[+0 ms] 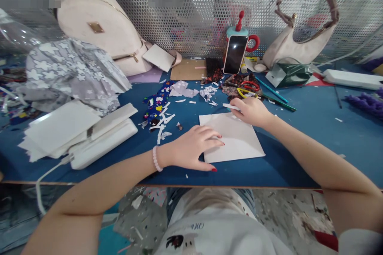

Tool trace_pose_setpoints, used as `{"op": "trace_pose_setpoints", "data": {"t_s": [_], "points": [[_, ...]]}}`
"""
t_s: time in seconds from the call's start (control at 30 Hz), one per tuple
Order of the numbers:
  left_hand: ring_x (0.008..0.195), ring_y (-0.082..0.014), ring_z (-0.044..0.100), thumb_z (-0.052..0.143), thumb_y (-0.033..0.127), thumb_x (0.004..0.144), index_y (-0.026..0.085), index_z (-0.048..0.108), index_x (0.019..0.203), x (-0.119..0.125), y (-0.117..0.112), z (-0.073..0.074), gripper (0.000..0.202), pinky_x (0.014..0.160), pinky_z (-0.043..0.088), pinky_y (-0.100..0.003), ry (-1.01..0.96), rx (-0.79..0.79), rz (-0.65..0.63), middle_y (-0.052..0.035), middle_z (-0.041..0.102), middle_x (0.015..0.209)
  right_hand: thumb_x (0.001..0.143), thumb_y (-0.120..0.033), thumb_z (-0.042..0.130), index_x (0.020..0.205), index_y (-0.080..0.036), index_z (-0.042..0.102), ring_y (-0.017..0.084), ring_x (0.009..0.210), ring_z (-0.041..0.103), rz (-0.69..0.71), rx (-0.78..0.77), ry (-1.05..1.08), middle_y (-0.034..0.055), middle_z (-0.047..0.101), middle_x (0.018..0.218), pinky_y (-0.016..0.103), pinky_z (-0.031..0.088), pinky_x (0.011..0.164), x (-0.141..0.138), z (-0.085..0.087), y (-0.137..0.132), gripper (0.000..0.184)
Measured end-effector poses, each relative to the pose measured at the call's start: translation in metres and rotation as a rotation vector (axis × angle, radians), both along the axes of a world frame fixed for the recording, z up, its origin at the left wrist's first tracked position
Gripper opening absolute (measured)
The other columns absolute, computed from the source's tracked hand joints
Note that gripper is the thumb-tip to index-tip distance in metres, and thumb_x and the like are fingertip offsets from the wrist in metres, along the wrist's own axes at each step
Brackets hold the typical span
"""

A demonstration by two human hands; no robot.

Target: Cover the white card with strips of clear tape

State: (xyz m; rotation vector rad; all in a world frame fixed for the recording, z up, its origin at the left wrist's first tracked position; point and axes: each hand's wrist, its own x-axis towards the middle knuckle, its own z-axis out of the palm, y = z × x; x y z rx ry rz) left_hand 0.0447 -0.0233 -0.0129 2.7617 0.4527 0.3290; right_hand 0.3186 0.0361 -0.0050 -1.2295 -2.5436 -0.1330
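Our left hand [194, 147] lies open, palm down, with the fingers spread flat over the near left edge of a white square sheet of paper [239, 141]. A bracelet of pale pink beads [155, 158] sits on that wrist. Our right hand [253, 110] rests on the far corner of the same sheet with its fingers curled under. A narrow white paper strip [231, 106] lies at its fingertips, and we cannot tell whether the hand pinches the strip, grips the corner or only presses down. The sheet lies flat on the blue table top [314, 143], near the front edge and between our two forearms.

Just beyond the right hand we see scissors with red and yellow handles [247, 88] on a heap of dark patterned scraps. Beside them to the right is a green pencil [279, 102]. A smartphone with a dark screen [235, 53] stands propped upright behind the scissors, against the perforated metal screen [194, 4]. Left of the sheet, small white paper offcuts [161, 121] are scattered over the table. Farther left is a stack of white sheets [60, 127], with grey star-printed fabric [72, 71] behind it. A cream backpack [95, 24] leans on the screen at the left and a beige handbag [299, 44] at the right.
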Motion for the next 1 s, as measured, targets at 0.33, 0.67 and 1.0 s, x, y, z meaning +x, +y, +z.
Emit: {"op": "trace_pose_setpoints", "data": {"t_s": [0.33,0.67,1.0], "points": [[0.127,-0.0289,0.051,0.056,0.014,0.085,0.015,0.057,0.127,-0.011,0.015,0.004,0.042,0.106,0.037,-0.045,0.068,0.089,-0.109,-0.0142,0.058,0.136,0.095,-0.036,0.04,0.091,-0.02,0.063,0.016,0.052,0.05,0.141,-0.033,-0.259,0.0057,0.067,0.066,0.029,0.02,0.053,0.003,0.001,0.001,0.028],[0.129,-0.0274,0.049,0.039,0.003,0.091,0.017,0.062,0.117,-0.026,0.046,-0.011,0.037,0.105,0.04,-0.048,0.055,0.151,0.127,-0.0101,0.06,0.136,0.094,-0.033,0.042,0.099,-0.017,0.063,0.016,0.05,0.049,0.279,-0.093,-0.369,0.0049,0.064,0.062,0.029,0.02,0.052,-0.006,0.011,-0.012,0.027],[0.142,-0.028,0.039,0.05,0.029,0.099,0.01,0.062,0.114,-0.021,0.039,-0.011,0.027,0.117,0.036,-0.046,0.039,0.07,0.094,-0.0175,0.051,0.144,0.097,-0.03,0.036,0.116,-0.014,0.06,0.021,0.061,0.062,0.047,0.007,-0.255,0.0118,0.074,0.082,0.029,0.03,0.054,0.006,0.004,0.0,0.034]]}}
